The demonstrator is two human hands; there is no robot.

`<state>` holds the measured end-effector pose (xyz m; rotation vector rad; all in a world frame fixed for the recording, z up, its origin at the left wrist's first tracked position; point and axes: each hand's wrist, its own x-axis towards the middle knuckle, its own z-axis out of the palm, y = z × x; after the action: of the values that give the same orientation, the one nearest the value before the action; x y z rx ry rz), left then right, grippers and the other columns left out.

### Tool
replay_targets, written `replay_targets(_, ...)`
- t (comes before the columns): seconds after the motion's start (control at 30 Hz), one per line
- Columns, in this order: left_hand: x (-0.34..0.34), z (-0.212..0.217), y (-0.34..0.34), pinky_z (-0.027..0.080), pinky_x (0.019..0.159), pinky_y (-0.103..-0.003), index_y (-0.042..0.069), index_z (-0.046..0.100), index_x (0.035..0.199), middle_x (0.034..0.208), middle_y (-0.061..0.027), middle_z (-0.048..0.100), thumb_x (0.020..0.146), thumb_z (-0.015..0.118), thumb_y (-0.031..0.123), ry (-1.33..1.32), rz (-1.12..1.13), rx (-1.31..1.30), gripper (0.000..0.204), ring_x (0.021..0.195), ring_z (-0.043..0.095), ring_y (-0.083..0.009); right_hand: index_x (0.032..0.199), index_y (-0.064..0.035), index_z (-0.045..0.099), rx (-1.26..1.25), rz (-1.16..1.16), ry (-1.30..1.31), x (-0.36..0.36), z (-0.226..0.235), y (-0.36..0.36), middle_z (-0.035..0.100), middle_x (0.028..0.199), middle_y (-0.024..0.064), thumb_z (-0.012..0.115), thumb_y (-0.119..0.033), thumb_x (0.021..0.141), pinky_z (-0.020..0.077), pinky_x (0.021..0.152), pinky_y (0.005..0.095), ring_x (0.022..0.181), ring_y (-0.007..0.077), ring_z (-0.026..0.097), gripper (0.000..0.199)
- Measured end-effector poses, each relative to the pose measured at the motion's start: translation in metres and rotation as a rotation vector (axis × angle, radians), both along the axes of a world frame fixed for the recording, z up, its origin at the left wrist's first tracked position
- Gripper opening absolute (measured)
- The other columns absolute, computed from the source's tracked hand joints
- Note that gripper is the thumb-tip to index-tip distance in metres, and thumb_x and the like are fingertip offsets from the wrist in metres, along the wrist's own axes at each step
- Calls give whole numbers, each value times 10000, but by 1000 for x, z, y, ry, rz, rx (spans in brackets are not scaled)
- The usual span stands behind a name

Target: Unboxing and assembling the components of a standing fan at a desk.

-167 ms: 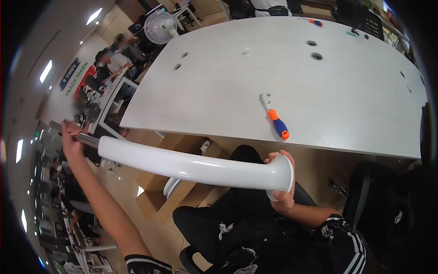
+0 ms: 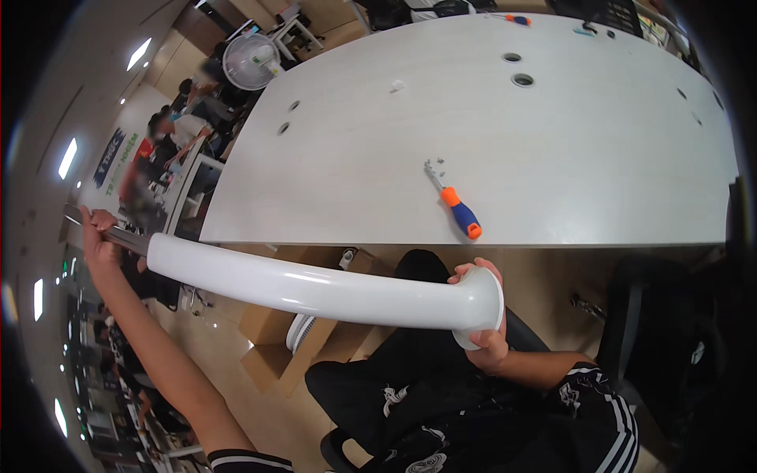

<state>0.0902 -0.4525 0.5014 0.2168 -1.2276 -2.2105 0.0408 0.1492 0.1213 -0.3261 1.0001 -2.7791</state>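
Observation:
Across my lap I hold a long, slightly curved white stand pole (image 2: pixel 307 293), roughly level, with a flared collar at its right end. A grey metal rod (image 2: pixel 130 239) sticks out of its left end. My left hand (image 2: pixel 98 243) is closed around that rod, out at the far left. At the other end my right hand (image 2: pixel 490 348) grips the flared collar, fingers over the top and thumb below; its palm is hidden behind the collar. Nearest on the table lies a screwdriver (image 2: pixel 461 214) with a blue and orange handle, several small screws (image 2: pixel 440 162) by its tip.
The white table (image 2: pixel 331 181) spans the space ahead, its front edge just beyond the pole. Under the pole stands an open cardboard box (image 2: pixel 315 355) with a white ribbed round part (image 2: pixel 300 333) inside. A black chair (image 2: pixel 662 331) is at my right. Another screwdriver (image 2: pixel 516 20) lies far back.
The whole view has shifted, so the table and screwdriver appear further left. The pole's left end and my left hand sit slightly further left in the picture; both grips are unchanged.

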Motion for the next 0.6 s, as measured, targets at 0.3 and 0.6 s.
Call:
replay_targets(0.3, -92, 38, -40, 350, 477, -266, 74, 413, 736, 585, 5, 329, 947, 657, 282, -40, -295, 83, 384, 505, 357, -108, 1451, -65, 275, 38, -265, 155, -7, 2, 44, 396, 1322, 150, 742, -348, 554, 394, 1016, 406, 1222, 268, 427, 1050)
replay_targets(0.6, -136, -43, -54, 463, 506, -302, 73, 454, 812, 638, -28, 441, 989, 382, 598, -291, 465, -417, 559, 536, 441, -150, 1466, -53, 272, 29, -468, -23, 12, -30, 100, 441, 1323, 133, 666, -330, 605, 388, 1034, 398, 1191, 253, 476, 987)
